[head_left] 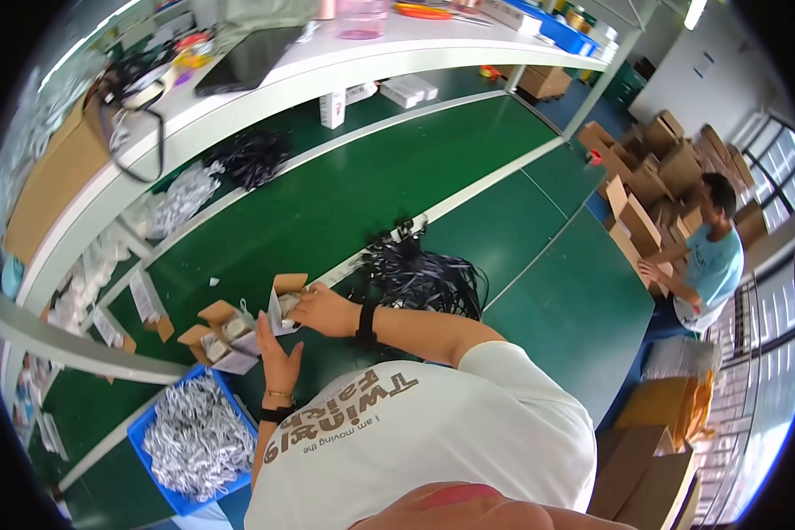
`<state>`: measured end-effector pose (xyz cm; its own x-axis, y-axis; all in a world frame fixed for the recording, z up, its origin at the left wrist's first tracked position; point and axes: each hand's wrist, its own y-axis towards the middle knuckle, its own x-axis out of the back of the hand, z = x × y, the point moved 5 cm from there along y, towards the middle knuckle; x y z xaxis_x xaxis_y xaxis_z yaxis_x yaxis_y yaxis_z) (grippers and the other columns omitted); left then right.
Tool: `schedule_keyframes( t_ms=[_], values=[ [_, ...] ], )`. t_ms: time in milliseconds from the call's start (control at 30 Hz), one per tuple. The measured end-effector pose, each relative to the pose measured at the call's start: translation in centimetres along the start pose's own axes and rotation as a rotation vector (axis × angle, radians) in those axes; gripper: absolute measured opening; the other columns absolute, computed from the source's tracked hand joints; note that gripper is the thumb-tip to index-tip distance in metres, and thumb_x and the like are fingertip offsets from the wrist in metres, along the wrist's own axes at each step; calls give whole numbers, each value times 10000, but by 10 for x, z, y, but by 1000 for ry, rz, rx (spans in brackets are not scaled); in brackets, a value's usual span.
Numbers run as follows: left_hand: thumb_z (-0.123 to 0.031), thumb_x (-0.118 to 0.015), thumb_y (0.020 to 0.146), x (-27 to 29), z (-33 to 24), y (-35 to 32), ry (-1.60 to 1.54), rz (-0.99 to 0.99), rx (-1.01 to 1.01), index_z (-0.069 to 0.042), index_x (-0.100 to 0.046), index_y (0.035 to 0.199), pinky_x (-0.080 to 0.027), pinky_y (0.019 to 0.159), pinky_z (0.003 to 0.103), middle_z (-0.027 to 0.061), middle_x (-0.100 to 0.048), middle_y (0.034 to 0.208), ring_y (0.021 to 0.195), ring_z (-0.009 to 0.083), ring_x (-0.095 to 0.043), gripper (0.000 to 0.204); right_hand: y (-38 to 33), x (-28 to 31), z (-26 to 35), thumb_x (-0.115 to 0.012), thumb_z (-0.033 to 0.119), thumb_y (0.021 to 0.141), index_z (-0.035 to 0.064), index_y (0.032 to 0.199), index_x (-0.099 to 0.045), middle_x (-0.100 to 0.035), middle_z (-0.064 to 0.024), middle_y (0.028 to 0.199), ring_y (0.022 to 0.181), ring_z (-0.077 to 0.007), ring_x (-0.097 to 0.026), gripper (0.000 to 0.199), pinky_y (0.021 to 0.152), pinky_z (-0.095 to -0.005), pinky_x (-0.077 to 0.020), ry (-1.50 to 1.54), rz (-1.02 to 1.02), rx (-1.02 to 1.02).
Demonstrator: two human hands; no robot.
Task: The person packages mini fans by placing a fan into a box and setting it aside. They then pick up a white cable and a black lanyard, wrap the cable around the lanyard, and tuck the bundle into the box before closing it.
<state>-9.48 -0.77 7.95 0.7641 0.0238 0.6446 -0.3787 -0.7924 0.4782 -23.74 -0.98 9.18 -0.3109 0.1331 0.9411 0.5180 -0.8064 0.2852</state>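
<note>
The small open box (284, 296) sits on the green desk (371, 194) between both hands, flaps up, the right hand (320, 311) gripping its far side and the left hand (276, 358) open just below it, fingers touching its near wall.

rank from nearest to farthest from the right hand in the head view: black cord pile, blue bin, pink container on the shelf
1. black cord pile, just beside the right hand, on the green table
2. blue bin, lower left, at the table edge
3. pink container, far up on the white shelf
</note>
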Motion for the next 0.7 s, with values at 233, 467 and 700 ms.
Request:
schedule_keyframes(
  t_ms=[233,467,700],
  values=[
    [-28,-761,621,-47,29,26,-72,223,-29,13,-403,1276,-366,974,400,179,-445,1248,1149,357,-448,748,-36,2,-3,-543,118,794,136,990,-542,-628,-50,853,891,-212,-605,197,939,-420,-342,170,-148,-109],
    [-71,-797,596,-52,32,2,-290,256,161,30,-430,1233,-379,933,405,195,-481,1180,1116,365,-461,743,-42,8,-1,-534,112,804,153,1049,-539,-630,-67,857,892,-231,-610,248,937,-493,-348,194,-75,-234],
    [-53,-791,605,-46,42,-13,-286,122,143,2,-426,1243,-420,837,344,139,-463,1175,1063,287,-479,737,-21,14,15,-577,133,763,143,942,-615,-629,-63,853,893,-224,-609,183,918,-545,-354,123,223,-277]
  ],
)
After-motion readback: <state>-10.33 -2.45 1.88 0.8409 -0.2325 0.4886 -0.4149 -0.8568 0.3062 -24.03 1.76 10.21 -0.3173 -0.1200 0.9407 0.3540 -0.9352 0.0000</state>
